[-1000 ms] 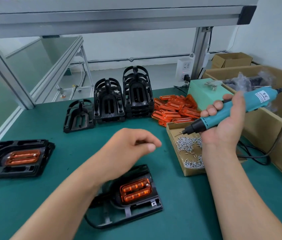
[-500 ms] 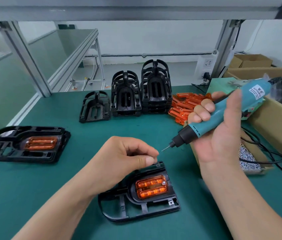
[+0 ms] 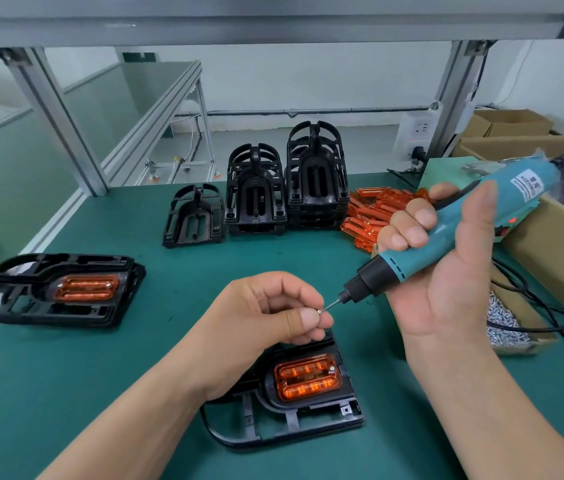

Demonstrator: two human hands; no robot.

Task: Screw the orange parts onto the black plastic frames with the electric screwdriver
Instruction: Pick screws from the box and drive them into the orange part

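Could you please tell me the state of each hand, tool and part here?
left hand: pinches a screw at the bit.
right hand: grips the tilted electric screwdriver.
near frame: flat, orange part seated.
left frames: stacked, orange part on top.
spare frames: stacked, bare.
loose orange parts: heaped.
loose screws: heaped at right.

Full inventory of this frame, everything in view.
worked frame: 1, black, front centre, orange part seated in it
finished frames: stack, count unclear, black, left
empty frames: 3 piles, black, back centre
loose orange parts: pile, orange, right of those piles
screws: many, silver, cardboard tray, right
electric screwdriver: 1, teal, in right hand
screw: 1, silver, at bit tip
cardboard boxes: several, brown, far right
left hand: pinches the screw
right hand: grips the screwdriver
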